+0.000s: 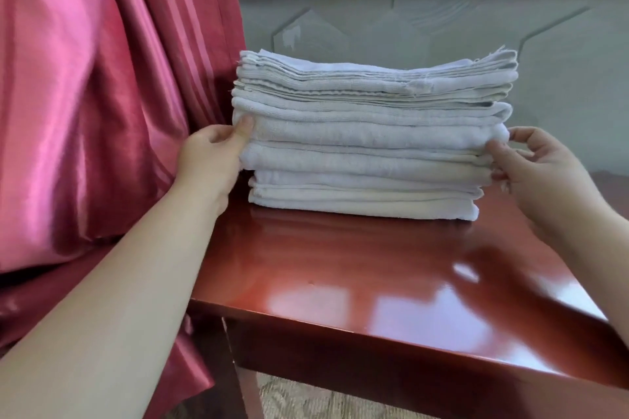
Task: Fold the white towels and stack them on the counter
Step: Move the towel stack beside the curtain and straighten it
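A tall stack of several folded white towels [371, 139] stands on the glossy red-brown wooden counter [357, 282], toward its back. My left hand [214, 160] presses against the stack's left side, thumb on a towel edge about halfway up. My right hand [541, 173] touches the stack's right side at about the same height, thumb and fingertips on the towel edges, fingers spread. Neither hand has a towel lifted off the stack.
A shiny pink-red curtain [85, 112] hangs at the left, close beside the stack. Behind the counter is a grey wall [442, 27] with a window sill above. The counter's front edge [391, 326] drops to a patterned floor.
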The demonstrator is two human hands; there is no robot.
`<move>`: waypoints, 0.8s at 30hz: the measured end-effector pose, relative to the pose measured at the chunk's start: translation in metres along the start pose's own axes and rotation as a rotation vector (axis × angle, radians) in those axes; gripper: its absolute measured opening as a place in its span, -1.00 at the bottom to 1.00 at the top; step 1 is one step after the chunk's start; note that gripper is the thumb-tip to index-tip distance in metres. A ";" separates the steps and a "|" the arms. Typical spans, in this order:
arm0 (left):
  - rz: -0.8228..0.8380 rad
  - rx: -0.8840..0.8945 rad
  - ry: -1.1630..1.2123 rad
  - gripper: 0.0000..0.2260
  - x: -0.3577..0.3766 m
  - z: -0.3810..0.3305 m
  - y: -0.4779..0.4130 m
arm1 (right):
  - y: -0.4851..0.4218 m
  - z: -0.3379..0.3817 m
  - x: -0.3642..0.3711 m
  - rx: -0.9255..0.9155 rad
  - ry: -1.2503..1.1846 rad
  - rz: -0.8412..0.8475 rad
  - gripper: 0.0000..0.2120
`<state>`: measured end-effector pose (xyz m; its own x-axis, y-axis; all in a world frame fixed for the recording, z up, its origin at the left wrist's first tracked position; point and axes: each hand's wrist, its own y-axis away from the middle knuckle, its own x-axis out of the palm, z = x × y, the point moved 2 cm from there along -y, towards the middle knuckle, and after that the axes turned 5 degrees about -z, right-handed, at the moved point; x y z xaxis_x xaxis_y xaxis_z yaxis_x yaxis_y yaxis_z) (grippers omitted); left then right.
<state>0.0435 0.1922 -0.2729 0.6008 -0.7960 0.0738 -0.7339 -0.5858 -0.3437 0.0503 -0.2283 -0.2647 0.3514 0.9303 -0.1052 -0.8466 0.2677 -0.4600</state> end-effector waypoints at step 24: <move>-0.108 0.251 -0.230 -0.42 0.003 -0.016 0.000 | -0.023 -0.030 -0.010 -0.020 -0.011 -0.065 -0.67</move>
<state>0.0401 0.1878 -0.2580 0.7473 -0.6596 -0.0803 -0.5786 -0.5865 -0.5668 0.0780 -0.2516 -0.2798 0.4008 0.9138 -0.0654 -0.8142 0.3226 -0.4827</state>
